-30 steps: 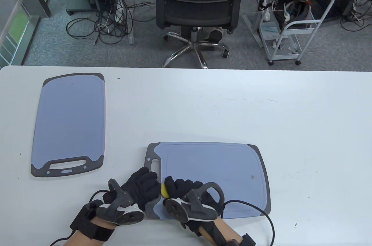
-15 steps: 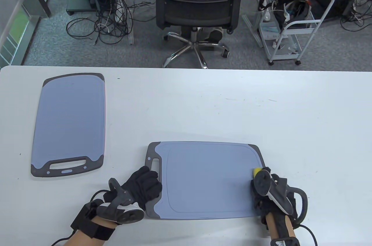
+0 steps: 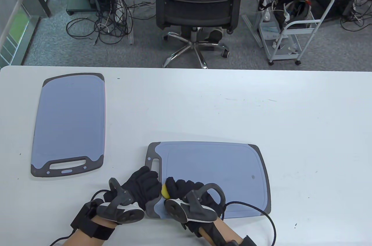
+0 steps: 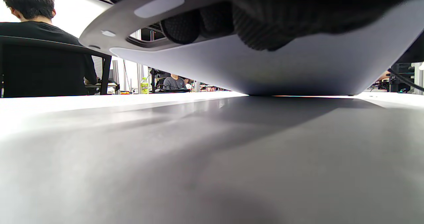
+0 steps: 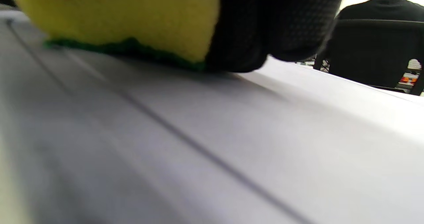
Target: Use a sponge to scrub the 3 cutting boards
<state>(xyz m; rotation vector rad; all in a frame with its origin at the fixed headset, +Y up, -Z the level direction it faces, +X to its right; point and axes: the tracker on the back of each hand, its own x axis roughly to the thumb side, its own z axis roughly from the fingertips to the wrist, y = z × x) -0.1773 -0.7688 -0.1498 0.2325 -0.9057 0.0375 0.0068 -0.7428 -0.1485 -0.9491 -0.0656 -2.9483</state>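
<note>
Two blue-grey cutting boards with dark rims show in the table view. One cutting board point(image 3: 69, 121) lies lengthwise at the left. The near cutting board point(image 3: 215, 170) lies crosswise at the front edge. My left hand point(image 3: 146, 182) grips its handle end; in the left wrist view the fingers point(image 4: 212, 22) curl under the handle slot and that end of the board point(image 4: 281, 68) sits slightly off the table. My right hand point(image 3: 178, 187) holds a yellow sponge point(image 3: 164, 190) at the board's left end. The sponge point(image 5: 116, 18) presses green side down on the board point(image 5: 232, 144).
A small dark spot point(image 3: 252, 177) marks the near board's right part. Beyond the white table's far edge point(image 3: 186, 67) stand an office chair point(image 3: 197, 5), a white cart point(image 3: 293, 31) and floor cables point(image 3: 101, 25). A seated person point(image 5: 381, 35) shows in the right wrist view.
My right hand swept the sponge from the board's left end to its right end and back to the left end. The left hand kept its grip on the handle end.
</note>
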